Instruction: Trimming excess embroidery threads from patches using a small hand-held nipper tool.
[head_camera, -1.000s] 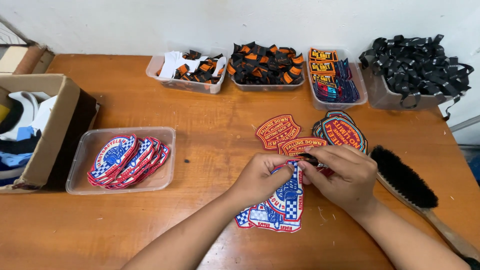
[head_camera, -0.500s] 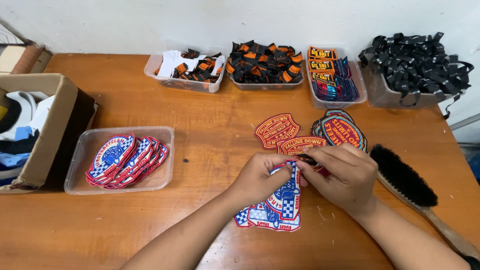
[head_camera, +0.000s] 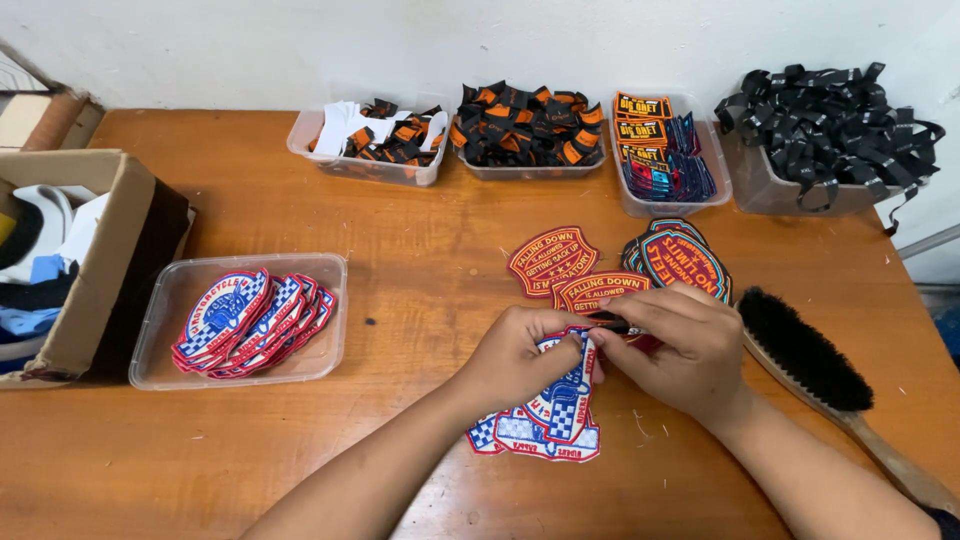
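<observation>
Left hand (head_camera: 520, 352) and right hand (head_camera: 672, 345) both pinched shut on top blue-white-red embroidered patch (head_camera: 566, 385), atop small stack mid-table. Perhaps trimming threads; unclear. Many finished in clear plastic tray (head_camera: 160, 345); red patches (head_camera: 555, 260) untouched.

A small garment-trim workshop: a wooden tabletop (head_camera: 420, 250) with tubs of embroidered patches (head_camera: 245, 320), woven labels (head_camera: 528, 125), black straps (head_camera: 830, 125)
</observation>
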